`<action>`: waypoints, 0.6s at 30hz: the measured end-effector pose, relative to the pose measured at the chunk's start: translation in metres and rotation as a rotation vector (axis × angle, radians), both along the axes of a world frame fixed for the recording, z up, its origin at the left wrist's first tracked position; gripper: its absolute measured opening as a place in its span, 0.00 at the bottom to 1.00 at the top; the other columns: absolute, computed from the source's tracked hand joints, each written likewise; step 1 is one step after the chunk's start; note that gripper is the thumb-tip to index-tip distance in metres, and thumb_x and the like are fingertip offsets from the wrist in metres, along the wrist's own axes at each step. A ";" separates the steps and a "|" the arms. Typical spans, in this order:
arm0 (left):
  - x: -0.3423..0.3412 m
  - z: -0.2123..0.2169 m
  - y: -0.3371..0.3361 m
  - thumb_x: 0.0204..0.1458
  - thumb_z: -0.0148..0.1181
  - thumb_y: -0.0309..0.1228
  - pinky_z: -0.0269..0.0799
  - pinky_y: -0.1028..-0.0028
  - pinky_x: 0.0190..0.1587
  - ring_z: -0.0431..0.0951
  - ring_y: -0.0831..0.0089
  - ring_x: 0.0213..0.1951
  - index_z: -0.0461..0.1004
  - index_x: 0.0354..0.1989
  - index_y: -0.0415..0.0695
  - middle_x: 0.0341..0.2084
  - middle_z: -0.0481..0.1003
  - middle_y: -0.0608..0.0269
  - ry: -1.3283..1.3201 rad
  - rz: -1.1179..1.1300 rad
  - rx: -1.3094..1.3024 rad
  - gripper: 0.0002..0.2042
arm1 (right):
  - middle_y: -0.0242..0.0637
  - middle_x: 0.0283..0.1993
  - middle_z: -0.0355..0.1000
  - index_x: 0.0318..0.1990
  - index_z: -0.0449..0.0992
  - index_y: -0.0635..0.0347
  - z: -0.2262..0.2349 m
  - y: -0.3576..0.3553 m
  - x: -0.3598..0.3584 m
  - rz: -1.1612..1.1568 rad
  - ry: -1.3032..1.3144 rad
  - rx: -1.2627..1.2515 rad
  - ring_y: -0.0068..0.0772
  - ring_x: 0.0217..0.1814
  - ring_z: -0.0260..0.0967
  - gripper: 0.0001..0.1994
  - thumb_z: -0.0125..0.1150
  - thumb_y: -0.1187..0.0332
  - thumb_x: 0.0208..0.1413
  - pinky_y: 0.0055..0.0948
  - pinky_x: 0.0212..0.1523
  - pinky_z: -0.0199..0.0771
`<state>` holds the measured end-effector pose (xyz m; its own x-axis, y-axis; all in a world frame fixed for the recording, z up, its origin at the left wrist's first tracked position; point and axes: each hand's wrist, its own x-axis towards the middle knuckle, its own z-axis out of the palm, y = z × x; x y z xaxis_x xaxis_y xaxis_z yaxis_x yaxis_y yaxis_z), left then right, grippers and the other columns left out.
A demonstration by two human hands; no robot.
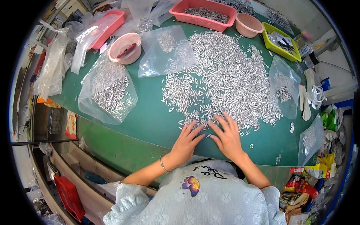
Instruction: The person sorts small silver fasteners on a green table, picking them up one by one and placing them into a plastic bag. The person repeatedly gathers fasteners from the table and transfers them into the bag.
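A wide spread of small silver metal pieces [232, 78], slim and pointed like tiny clasps, covers the middle of the green table [150, 101]. At its near edge my left hand [186, 139] lies with fingers spread, the tips touching the closest pieces. Beside it my right hand [227, 137] is open too, fingertips resting on the edge of the pile. Neither hand grips anything that shows. A single heart-shaped piece [251, 146] lies apart, right of my right hand.
Left of the pile lie a clear bag of metal pieces [110, 93] and a pink bowl [129, 39] with a red-handled tool. Along the back stand a pink tray [202, 21], another pink bowl [249, 33] and a yellow-green basket [273, 47]. More plastic bags [285, 90] lie at the right.
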<state>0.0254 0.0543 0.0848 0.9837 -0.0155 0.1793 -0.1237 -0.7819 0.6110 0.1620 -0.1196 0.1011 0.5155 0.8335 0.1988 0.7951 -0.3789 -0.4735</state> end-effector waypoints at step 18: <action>0.009 -0.007 0.006 0.51 0.57 0.16 0.54 0.48 0.67 0.61 0.48 0.65 0.72 0.55 0.42 0.58 0.68 0.53 -0.081 0.224 -0.027 0.21 | 0.41 0.58 0.66 0.50 0.75 0.61 -0.010 0.033 0.043 -0.154 -0.063 0.180 0.49 0.64 0.57 0.16 0.62 0.75 0.52 0.48 0.62 0.55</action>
